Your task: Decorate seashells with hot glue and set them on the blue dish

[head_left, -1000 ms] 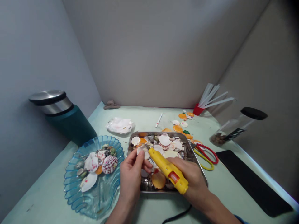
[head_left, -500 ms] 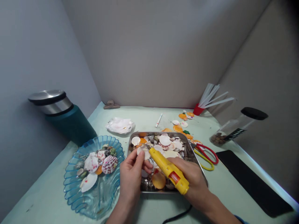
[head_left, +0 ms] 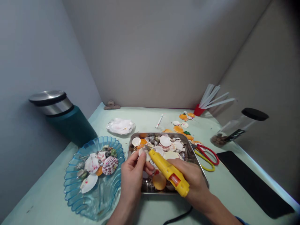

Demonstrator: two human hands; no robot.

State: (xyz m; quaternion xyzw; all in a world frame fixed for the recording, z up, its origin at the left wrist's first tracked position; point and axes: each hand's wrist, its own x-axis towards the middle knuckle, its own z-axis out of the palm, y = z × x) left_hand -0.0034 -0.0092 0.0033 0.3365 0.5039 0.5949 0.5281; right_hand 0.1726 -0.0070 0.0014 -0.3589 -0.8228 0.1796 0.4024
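Observation:
Between the thumb and fingers of my left hand [head_left: 133,170] is a pale seashell [head_left: 143,153], partly covered by the fingers. My right hand [head_left: 193,178] is wrapped round a yellow glue gun [head_left: 169,171], its metal nozzle pointing up and left at the shell. Whether the nozzle touches the shell I cannot tell. Both hands are above a metal tray [head_left: 204,175] of mixed shells. An orange scallop shell [head_left: 159,181] lies in the tray below the glue gun, and a white shell [head_left: 165,141] lies towards its back.
Left stands a blue scalloped dish [head_left: 93,204] with shells, beside a teal bottle [head_left: 70,125]. Right are scissors [head_left: 212,156], a black flat object [head_left: 253,184] and a clear jar [head_left: 231,132]. Behind are crumpled white wrapping [head_left: 120,126], a marker [head_left: 159,121] and a red cup [head_left: 199,110] of white sticks.
The shell in my left hand has shifted slightly right and tilted, and the glue gun's nozzle has moved a little left. Both grips stay the same.

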